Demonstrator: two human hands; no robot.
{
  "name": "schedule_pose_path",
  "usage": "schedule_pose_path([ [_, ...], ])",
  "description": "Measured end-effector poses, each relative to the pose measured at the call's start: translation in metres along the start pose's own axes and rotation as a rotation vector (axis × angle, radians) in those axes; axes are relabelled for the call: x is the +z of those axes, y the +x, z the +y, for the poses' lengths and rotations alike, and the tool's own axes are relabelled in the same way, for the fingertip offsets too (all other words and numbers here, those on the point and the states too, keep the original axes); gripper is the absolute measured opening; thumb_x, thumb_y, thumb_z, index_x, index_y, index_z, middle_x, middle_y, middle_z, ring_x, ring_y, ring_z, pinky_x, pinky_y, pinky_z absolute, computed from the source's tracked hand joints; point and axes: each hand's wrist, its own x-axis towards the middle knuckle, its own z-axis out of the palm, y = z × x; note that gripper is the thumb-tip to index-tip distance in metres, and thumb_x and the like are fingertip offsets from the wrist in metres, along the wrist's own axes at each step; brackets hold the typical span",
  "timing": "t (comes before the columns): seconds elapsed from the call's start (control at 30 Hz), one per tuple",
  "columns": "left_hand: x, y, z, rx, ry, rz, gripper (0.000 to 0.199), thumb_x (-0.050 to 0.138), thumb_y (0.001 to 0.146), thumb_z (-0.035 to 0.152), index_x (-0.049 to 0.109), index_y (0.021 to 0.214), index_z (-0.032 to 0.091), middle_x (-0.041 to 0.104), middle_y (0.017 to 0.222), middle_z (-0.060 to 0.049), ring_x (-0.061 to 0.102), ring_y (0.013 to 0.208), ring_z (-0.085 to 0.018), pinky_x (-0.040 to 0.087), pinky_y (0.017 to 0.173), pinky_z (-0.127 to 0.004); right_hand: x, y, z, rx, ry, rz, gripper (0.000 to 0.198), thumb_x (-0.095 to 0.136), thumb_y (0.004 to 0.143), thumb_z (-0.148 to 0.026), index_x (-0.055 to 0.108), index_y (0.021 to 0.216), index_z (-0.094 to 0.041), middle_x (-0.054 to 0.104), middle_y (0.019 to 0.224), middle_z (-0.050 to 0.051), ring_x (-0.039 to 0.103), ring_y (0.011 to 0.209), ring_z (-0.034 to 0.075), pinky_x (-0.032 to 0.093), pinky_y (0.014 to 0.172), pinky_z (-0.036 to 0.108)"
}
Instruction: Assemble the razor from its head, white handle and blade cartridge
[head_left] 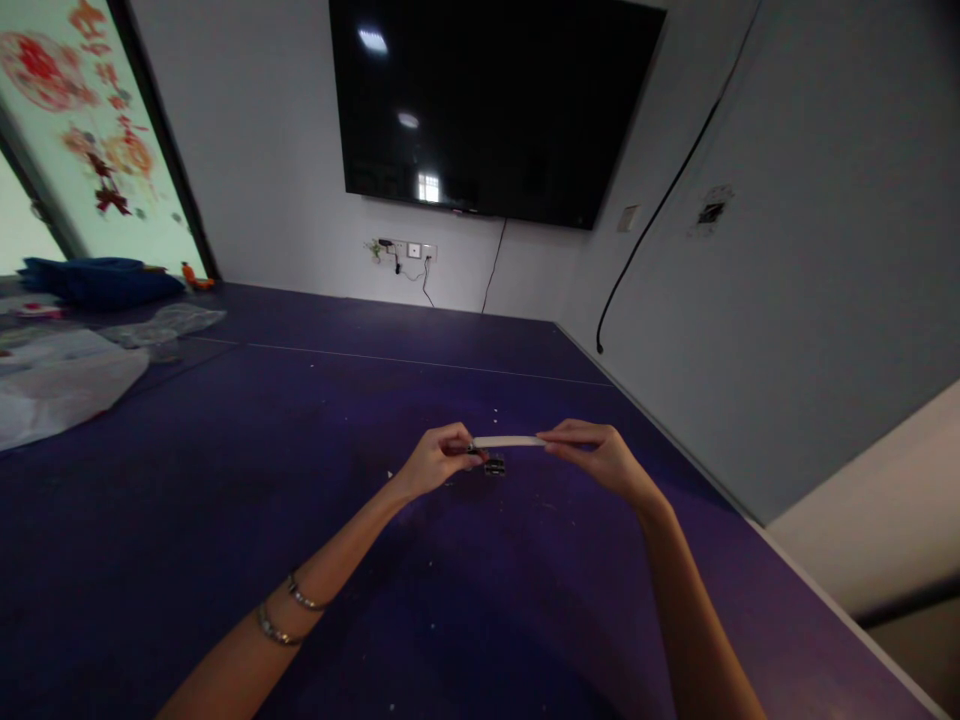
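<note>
A thin, flat white strip (508,441) stretches level between my hands, slightly bowed upward. My left hand (442,460) pinches its left end between thumb and fingers, where a small dark piece with a touch of red also shows, too small to make out. At the other end, my right hand (596,455) grips the strip with thumb and fingertips. Just below the strip, beside my left thumb, is a small dark rectangular object (495,466) with light marks. Whether it lies on the purple surface (480,600) or hangs from the strip, I cannot tell.
White crumbs dot the purple surface. At the far left lie a white sheet (67,385), clear plastic (176,322), a blue cloth bundle (101,283) and an orange item (196,280). A black cable (664,200) hangs down the right wall; a television (495,100) is mounted ahead.
</note>
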Motion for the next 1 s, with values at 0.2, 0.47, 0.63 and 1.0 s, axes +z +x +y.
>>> schedule_pose_path([
  [0.2, 0.002, 0.0, 0.001, -0.005, 0.005, -0.006, 0.017, 0.067, 0.066, 0.018, 0.051, 0.068, 0.015, 0.069, 0.077, -0.004, 0.064, 0.071, -0.014, 0.048, 0.066, -0.027, -0.003, -0.001, 0.004, 0.011, 0.014, 0.013, 0.024, 0.061, 0.076, -0.037, 0.071, 0.093, -0.024, 0.068, 0.084, 0.006, 0.06, 0.077, 0.018, 0.046, 0.068, 0.031],
  [0.47, 0.002, 0.0, 0.0, -0.021, 0.001, 0.005, 0.018, 0.067, 0.066, 0.018, 0.05, 0.068, 0.015, 0.069, 0.077, -0.005, 0.063, 0.071, -0.013, 0.046, 0.065, -0.026, -0.003, 0.0, 0.008, 0.007, 0.025, 0.012, 0.025, 0.061, 0.076, -0.038, 0.071, 0.094, -0.024, 0.068, 0.083, 0.006, 0.06, 0.075, 0.017, 0.046, 0.066, 0.03],
  [0.63, 0.002, 0.0, 0.001, -0.021, 0.017, -0.001, 0.018, 0.068, 0.065, 0.018, 0.052, 0.07, 0.015, 0.069, 0.077, -0.005, 0.063, 0.07, -0.014, 0.046, 0.063, -0.025, -0.006, -0.001, 0.011, 0.005, 0.056, -0.04, 0.025, 0.062, 0.075, -0.037, 0.071, 0.094, -0.023, 0.068, 0.085, 0.006, 0.06, 0.078, 0.018, 0.046, 0.067, 0.03],
  [1.0, 0.002, 0.0, 0.0, -0.002, -0.007, -0.013, 0.017, 0.068, 0.066, 0.019, 0.052, 0.07, 0.014, 0.069, 0.079, -0.006, 0.064, 0.071, -0.014, 0.047, 0.064, -0.027, -0.009, -0.001, 0.015, 0.051, 0.054, -0.024, 0.026, 0.063, 0.074, -0.039, 0.072, 0.092, -0.023, 0.068, 0.085, 0.006, 0.06, 0.078, 0.019, 0.046, 0.069, 0.031],
])
